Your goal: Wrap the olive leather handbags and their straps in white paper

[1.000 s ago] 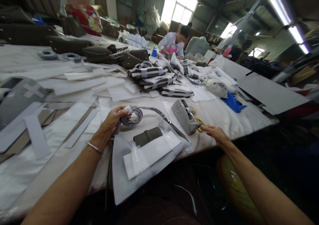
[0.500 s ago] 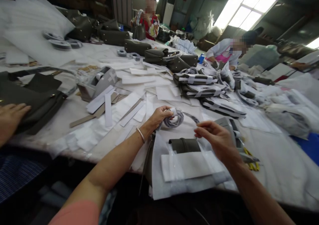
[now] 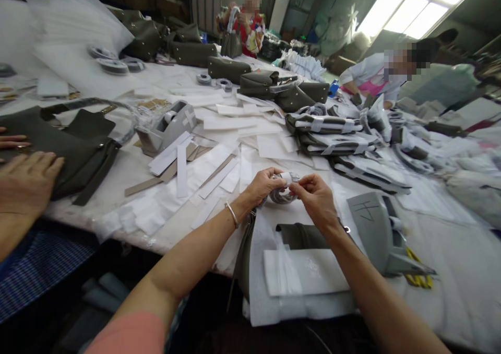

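Note:
A coiled strap [image 3: 285, 197] in clear plastic wrap, with a white paper piece at its top, is between my hands. My left hand [image 3: 263, 187] is closed around its left side. Fingers pinched together, my right hand [image 3: 315, 197] is at the coil's right side. Below them, at the table's front edge, lies a dark olive handbag [image 3: 243, 262], partly covered by a white sheet [image 3: 260, 307]. On it are an olive flap-like piece [image 3: 299, 235] and a white padded rectangle [image 3: 305, 275]. My right forearm hides part of these.
A grey tape dispenser [image 3: 368, 223] and yellow-handled scissors [image 3: 417, 275] are to the right. Another person's hand [image 3: 29, 187] rests on an olive handbag [image 3: 84, 145] at left. White strips [image 3: 182, 171], a second dispenser [image 3: 166, 129] and stacked wrapped bags [image 3: 336, 140] lie farther back.
My right hand has moved left to the coil, and the strap end that stretched between my hands is now gathered in. The view has shifted, so the scene sits farther right.

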Demonstrator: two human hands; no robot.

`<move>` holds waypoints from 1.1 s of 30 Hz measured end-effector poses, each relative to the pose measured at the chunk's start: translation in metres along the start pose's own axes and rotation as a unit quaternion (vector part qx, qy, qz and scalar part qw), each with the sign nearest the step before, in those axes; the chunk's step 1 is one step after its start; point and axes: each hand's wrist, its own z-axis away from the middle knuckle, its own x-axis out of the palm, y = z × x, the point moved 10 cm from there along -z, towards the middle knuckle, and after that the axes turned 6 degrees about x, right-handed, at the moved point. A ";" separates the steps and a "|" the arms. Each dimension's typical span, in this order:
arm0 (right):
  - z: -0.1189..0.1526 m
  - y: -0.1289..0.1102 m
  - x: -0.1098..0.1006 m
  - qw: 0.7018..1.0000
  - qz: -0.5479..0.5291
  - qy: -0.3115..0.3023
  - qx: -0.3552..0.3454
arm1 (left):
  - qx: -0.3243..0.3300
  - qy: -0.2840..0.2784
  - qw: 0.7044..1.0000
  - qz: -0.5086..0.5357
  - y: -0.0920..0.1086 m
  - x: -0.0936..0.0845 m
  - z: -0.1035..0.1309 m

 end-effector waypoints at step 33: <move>0.029 -0.071 0.033 0.728 0.505 -0.029 -0.462 | -0.085 -0.056 0.989 0.111 -0.016 0.006 -0.002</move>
